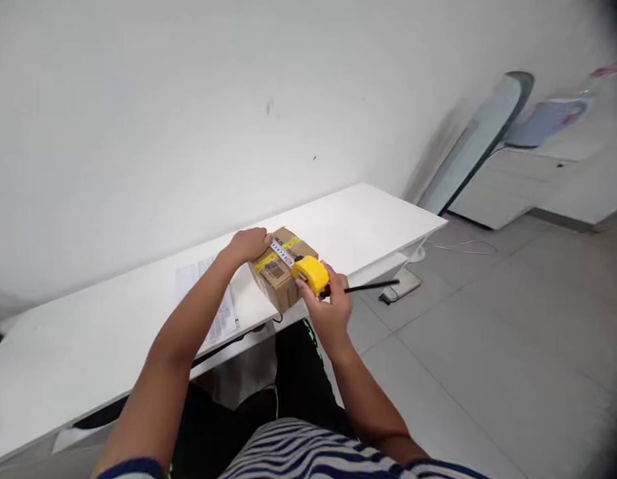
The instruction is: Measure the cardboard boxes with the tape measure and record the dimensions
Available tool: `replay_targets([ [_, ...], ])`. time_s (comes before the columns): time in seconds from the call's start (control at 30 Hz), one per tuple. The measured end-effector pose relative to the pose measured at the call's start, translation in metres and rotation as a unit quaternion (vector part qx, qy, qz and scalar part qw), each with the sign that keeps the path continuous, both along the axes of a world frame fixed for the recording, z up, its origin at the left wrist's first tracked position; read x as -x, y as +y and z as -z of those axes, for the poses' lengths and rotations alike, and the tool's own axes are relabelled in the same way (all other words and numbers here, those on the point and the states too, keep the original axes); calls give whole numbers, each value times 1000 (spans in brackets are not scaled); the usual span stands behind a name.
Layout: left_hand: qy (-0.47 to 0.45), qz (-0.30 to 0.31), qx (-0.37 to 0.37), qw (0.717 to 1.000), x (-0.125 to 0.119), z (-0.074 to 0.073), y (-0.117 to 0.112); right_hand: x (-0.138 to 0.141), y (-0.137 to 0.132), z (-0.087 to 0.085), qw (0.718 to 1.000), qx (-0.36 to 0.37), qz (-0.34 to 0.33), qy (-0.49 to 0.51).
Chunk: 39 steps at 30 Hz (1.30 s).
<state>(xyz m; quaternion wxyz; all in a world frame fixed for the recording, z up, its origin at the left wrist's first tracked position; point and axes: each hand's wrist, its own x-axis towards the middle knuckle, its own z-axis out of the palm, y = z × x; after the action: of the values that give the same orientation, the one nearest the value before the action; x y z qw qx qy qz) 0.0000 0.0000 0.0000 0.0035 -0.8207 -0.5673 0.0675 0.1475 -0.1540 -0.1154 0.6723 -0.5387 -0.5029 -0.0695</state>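
A brown cardboard box (275,283) with yellow tape strips and printed labels sits at the front edge of the white table. Across its top runs the white, numbered tape measure blade (283,254). My left hand (249,244) is closed at the blade's far end, against the box's left far edge; its fingertips are partly hidden. In my right hand (335,309) is the yellow tape measure (311,273), gripped at the box's near right side. A thin black stick-like thing (373,286), perhaps a pen, juts rightward from the same hand.
Printed sheets (221,319) lie on the white table (113,319), partly under my left forearm. A flat pale object (405,285) rests on the tiled floor. A rounded panel (482,140) leans against the wall beside a white cabinet (512,183). My legs are under the table.
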Motion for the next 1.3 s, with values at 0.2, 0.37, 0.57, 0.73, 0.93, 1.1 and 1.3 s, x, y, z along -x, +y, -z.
replay_targets([
  [0.2, -63, -9, -6, 998, 8, 18, -3, 13, 3, 6, 999, 26, 16, 25],
  [0.37, -142, 37, -156, 977, 17, 26, -19, 8, 1, 9, 998, 29, -13, 47],
  [0.57, -258, 213, -243, 910, 12, 20, -92, 5, -15, 9, 996, 2, -52, 70],
  [0.73, -288, 77, -147, 943, 12, 40, -112, 2, -29, 19, 946, 56, -126, 295],
  [0.93, -346, 59, -245, 904, 59, 127, -146, -29, -61, 49, 758, 169, -292, 558],
  [1.1, -462, -103, -247, 845, 91, 188, -202, -38, -88, 80, 675, 190, -297, 648],
  [1.3, -454, -164, -162, 861, 73, 190, -193, -8, -78, 73, 578, 208, -405, 677],
])
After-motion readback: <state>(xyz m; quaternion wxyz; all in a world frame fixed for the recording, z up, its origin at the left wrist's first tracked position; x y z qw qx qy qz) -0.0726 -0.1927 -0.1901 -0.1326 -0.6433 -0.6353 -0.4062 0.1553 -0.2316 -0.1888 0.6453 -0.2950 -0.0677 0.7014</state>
